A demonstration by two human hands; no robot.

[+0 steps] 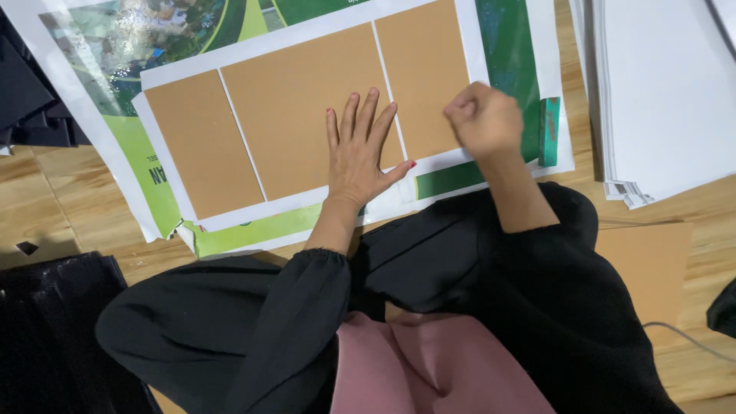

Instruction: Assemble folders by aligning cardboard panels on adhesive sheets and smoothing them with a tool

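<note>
**A:** Head view: where do the hands sit?

**B:** I see the left hand [359, 153] spread flat, fingers apart, on the middle brown board panel [307, 107], which lies on the white sheet [429, 165] over a green printed poster [506, 46]. The right hand [483, 119] is balled into a fist at the right panel [422, 73]; I cannot tell whether it grips anything.

**A:** Good practice here?

**B:** I judge steady flat pressure, keeping the gaps between panels even.

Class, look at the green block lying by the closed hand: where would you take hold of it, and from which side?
Probably across the long sides of the green block, coming down from above. It lies flat on the printed sheet, long and narrow, its far end free; the right hand crowds its left side.
</note>
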